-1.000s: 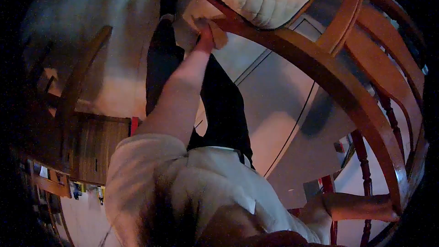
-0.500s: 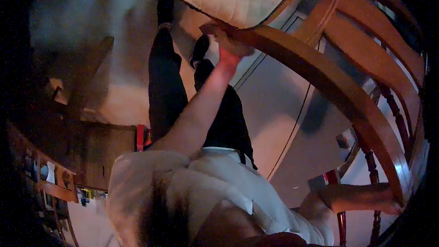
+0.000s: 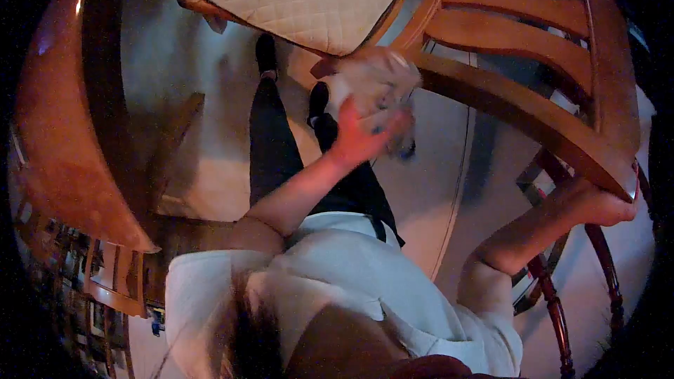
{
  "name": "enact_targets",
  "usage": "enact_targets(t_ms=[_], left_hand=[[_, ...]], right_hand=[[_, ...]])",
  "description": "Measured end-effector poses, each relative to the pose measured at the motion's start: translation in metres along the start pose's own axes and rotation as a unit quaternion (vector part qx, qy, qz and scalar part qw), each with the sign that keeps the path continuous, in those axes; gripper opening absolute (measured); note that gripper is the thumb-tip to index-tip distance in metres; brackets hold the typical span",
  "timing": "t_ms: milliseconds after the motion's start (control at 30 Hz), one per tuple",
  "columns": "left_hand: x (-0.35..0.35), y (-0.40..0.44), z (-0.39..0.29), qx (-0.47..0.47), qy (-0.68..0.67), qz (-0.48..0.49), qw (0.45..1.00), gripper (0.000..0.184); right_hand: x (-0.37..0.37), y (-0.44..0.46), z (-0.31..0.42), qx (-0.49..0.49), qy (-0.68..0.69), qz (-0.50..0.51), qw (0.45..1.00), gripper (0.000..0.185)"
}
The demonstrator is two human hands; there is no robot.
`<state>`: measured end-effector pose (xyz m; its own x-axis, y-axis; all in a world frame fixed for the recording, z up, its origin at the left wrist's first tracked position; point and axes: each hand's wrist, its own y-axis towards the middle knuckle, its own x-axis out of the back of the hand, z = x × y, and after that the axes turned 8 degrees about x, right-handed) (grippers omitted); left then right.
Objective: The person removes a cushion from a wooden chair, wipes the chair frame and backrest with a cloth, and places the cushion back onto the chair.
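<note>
A wooden chair with slats in its back and a pale quilted seat pad spans the top and right. My left hand holds a crumpled light cloth, blurred by motion, close to the chair's curved rail near the seat corner. Some fingers show curled at the cloth's lower edge; the rest are hidden or smeared. Out at the far right, my right hand grips the end of that same rail, its fingers wrapped around the wood.
A wooden tabletop curves along the left side. Below it stands another wooden chair. Dark turned legs rise at lower right. My legs stretch over the pale floor beneath the chair.
My left hand has come back from the rail, and the cloth now shows bunched by it. The chair has shifted left in view, and the tabletop has come into sight. My right hand appears higher.
</note>
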<state>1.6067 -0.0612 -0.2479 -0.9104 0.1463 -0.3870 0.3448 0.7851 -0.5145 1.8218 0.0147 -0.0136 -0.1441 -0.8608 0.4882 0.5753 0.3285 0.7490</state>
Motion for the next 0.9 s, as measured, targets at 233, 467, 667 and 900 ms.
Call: enact_targets(t_ms=[233, 467, 667, 900], left_hand=[[0.025, 0.127, 0.036, -0.021, 0.405, 0.037, 0.913, 0.049], [-0.069, 0.071, -0.069, -0.234, 0.41, 0.119, 0.873, 0.048], [-0.136, 0.036, -0.143, -0.506, 0.359, 0.108, 0.777, 0.031], [-0.118, 0.008, -0.151, -0.502, 0.432, 0.084, 0.745, 0.026]], right_hand=[[0.001, -0.009, -0.009, 0.036, 0.008, -0.036, 0.999, 0.041], [0.01, 0.003, -0.018, -0.124, 0.216, -0.039, 0.968, 0.041], [0.014, -0.005, -0.019, -0.027, 0.143, -0.035, 0.989, 0.042], [0.033, -0.033, 0.013, 0.042, 0.179, 0.043, 0.982, 0.036]])
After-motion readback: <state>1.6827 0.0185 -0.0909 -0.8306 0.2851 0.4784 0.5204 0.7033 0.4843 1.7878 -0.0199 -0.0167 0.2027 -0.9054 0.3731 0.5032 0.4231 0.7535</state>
